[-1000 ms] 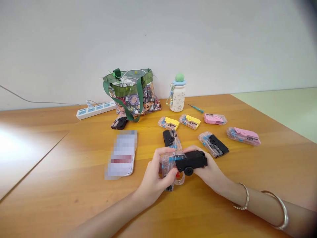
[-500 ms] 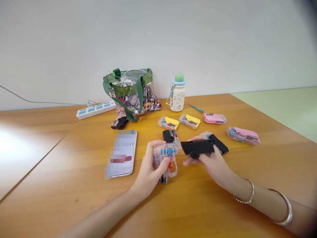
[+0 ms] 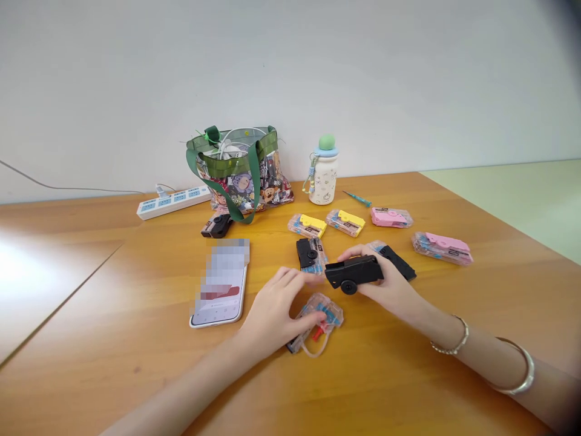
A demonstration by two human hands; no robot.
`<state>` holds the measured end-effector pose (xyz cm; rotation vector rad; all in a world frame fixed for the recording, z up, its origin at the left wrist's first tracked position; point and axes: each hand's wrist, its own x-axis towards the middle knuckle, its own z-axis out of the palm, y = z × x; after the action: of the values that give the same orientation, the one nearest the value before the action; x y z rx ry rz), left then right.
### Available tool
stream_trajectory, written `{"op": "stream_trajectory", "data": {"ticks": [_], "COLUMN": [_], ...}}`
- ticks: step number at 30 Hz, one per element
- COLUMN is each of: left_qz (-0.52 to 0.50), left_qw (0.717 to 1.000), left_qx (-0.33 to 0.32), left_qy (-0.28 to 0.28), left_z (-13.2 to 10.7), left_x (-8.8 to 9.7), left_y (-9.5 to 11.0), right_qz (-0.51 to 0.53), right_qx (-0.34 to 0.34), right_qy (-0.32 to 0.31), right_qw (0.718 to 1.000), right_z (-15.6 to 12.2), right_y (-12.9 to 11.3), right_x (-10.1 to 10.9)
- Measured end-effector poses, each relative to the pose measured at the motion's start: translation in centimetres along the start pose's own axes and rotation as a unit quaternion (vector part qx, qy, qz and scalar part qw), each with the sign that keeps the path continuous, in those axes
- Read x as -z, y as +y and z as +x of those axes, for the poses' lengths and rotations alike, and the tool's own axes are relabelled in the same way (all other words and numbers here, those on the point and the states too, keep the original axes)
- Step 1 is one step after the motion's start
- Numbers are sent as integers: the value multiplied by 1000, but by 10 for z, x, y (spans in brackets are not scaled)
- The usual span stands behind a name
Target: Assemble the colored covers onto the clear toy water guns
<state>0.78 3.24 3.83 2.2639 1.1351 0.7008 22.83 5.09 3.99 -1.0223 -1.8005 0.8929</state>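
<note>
Black slide piece (image 3: pixel 354 272), long axis left to right and roughly level, gripped just above the table by the right hand (image 3: pixel 391 289), whose fingers hide its right end. Just nearer, the clear toy-pistol body (image 3: pixel 323 320) lies flat on the wooden table (image 3: pixel 136 339), long axis near-left to far-right. The left hand (image 3: pixel 271 312) covers part of it, unclenched, thumb resting on it. A phone (image 3: pixel 220 292) lies further left.
</note>
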Motion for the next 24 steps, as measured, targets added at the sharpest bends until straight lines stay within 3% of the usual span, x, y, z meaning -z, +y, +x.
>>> {"op": "stream_trajectory", "data": {"ticks": [3, 8, 12, 16, 18, 21, 24], "left_qz": [-19, -5, -19, -109, -153, -166, -139], "left_qw": [997, 998, 998, 984, 974, 975, 985], "left_qx": [12, -37, -8, 85, 111, 96, 61], "left_qy": [72, 47, 66, 117, 128, 111, 82], "left_z": [-1, -2, -3, -2, -1, -2, -2], "left_x": [-1, -6, -8, -9, -9, -12, -14], "left_y": [2, 9, 11, 9, 7, 6, 8], "right_qz": [-10, -15, 1, 49, 19, -89, -228], "right_qx": [-12, -9, -29, -40, -18, 23, 102], "right_qy": [-45, -112, -83, 9, 7, -29, 8], "right_qw": [999, 994, 996, 998, 1000, 995, 968], "right_z": [-6, -14, -14, -14, -16, -21, -23], "right_y": [0, -1, -4, -4, -3, -4, -6], "right_x": [-6, -15, -17, -20, -24, -28, -28]}}
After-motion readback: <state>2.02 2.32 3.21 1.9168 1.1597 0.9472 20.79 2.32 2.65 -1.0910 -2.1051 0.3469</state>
